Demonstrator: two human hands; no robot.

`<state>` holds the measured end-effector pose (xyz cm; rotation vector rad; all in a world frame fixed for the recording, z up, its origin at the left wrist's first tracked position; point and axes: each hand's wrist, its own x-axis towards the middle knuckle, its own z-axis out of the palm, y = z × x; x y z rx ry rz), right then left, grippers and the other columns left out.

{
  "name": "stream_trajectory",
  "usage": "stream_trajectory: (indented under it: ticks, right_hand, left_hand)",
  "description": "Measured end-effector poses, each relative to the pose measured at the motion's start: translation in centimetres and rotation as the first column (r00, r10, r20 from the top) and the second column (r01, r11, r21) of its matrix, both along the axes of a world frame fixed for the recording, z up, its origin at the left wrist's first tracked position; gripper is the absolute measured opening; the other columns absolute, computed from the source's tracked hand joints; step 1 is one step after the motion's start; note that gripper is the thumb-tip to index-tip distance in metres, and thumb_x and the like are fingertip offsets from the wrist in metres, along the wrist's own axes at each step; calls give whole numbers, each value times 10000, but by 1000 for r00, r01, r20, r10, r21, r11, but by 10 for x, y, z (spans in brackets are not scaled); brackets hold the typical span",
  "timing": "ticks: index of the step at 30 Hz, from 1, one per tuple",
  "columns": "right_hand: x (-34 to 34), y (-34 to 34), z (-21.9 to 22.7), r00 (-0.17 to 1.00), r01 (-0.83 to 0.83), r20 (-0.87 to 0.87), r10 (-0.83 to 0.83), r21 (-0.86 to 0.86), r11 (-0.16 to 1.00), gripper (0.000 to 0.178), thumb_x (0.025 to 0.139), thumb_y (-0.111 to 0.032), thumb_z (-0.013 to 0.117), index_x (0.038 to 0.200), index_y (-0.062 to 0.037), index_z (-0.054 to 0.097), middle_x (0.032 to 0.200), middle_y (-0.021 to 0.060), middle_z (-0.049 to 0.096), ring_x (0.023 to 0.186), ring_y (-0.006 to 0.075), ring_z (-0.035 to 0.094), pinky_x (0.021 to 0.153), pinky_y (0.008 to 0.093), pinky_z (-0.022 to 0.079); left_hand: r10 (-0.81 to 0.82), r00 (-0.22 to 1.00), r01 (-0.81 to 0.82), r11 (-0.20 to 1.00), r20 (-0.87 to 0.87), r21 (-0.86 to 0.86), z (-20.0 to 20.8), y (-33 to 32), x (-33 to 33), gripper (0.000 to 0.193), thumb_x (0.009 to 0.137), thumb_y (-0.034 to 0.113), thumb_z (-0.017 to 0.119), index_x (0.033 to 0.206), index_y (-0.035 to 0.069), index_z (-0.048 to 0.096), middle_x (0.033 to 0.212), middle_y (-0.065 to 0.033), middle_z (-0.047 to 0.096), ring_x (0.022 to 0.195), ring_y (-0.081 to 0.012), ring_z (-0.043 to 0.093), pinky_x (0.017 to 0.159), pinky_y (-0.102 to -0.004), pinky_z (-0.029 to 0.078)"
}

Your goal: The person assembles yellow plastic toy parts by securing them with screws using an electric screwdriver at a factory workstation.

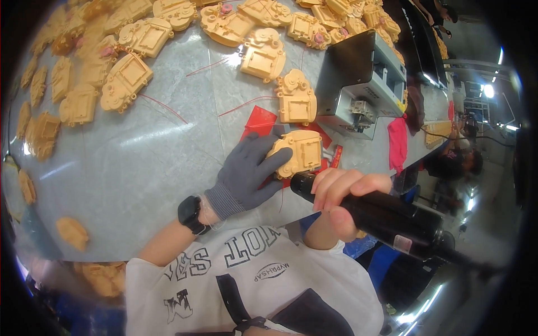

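My left hand [249, 171], in a grey glove, grips a yellow plastic housing [302, 152] at its left side, with fingers over its top and lower edge. My bare right hand [347, 196] is wrapped round a black electric screwdriver [386, 218]. The tool's tip end points up and left and sits at the housing's lower edge; whether it touches is hard to tell. Red pieces [259, 121] show under and behind the housing, partly hidden. Another yellow housing [296, 101] with a thin red wire lies just beyond it.
A grey and black machine [361, 84] stands to the right of the housings. Many more yellow housings [126, 81] are spread along the far and left parts of the grey table [140, 173]. A pink cloth [398, 144] hangs at the right edge. Other people [454, 157] are at far right.
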<state>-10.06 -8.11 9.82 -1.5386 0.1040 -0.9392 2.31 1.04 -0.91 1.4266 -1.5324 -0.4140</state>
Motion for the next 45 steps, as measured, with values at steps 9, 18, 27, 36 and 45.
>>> stream_trajectory:
  ticks: [9, 18, 27, 36, 45]
  right_hand:
    - [11, 1, -8, 994, -102, -33, 100, -40, 994, 372, 687, 95, 604, 959, -39, 389, 667, 101, 528, 531, 182, 507, 503, 298, 434]
    - [4, -1, -1, 997, -27, -70, 26, -2, 1000, 355, 735, -31, 630, 985, -55, 379, 659, 76, 506, 513, 187, 514, 547, 335, 426]
    - [-35, -90, 28, 782, 554, 229, -579, 169, 815, 311, 730, -35, 507, 1033, -29, 437, 636, 57, 491, 510, 161, 475, 580, 320, 415]
    - [-26, -72, 15, 822, 556, 77, -564, 102, 825, 324, 701, -45, 554, 992, -36, 413, 613, 66, 469, 498, 161, 475, 559, 323, 426]
    - [10, -33, 8, 967, 182, 158, -199, 118, 976, 384, 692, -15, 543, 1029, -27, 359, 638, 78, 487, 520, 192, 508, 602, 352, 447]
  left_hand:
    - [26, 999, -26, 1000, -31, -9, -1, 0, 2, 548, 672, 163, 662, 1180, 76, 476, 1093, -179, 451, 989, -352, 473, 936, -480, 358]
    - [-7, 1000, 8, 1000, -14, 5, 2, -3, 1, 597, 644, 162, 691, 1186, 64, 459, 1154, -206, 449, 1012, -367, 481, 929, -486, 365]
    - [17, 1000, -17, 999, 0, -29, 5, -2, -1, 636, 610, 119, 714, 1184, 65, 446, 1145, -214, 485, 996, -377, 519, 895, -484, 407]
    - [48, 996, -51, 997, -75, -49, 4, -7, 2, 542, 606, 94, 720, 1084, 71, 466, 1144, -204, 495, 973, -375, 530, 882, -453, 423]
    - [61, 994, -69, 994, -93, -82, 2, -4, 2, 545, 604, 86, 724, 1080, 81, 460, 1126, -184, 512, 956, -347, 539, 810, -429, 445]
